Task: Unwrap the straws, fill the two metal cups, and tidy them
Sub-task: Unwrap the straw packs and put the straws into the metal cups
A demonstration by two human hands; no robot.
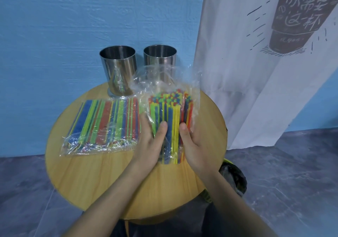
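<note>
Both my hands hold one bundle of coloured straws (170, 108) above the round wooden table (102, 178). My left hand (151, 145) grips its left side and my right hand (193, 145) grips its right side, thumbs on top. The bundle's clear plastic bag (161, 75) is open at the far end and stands up loosely around the straw tips. A second pack of straws (106, 123) lies flat and sealed on the table to the left. Two empty metal cups, the left cup (118, 68) and the right cup (160, 57), stand side by side at the table's far edge.
A blue wall stands right behind the cups. A white printed curtain (265, 62) hangs at the right. A bin lined with a black bag (236, 178) sits on the grey floor beside the table's right edge.
</note>
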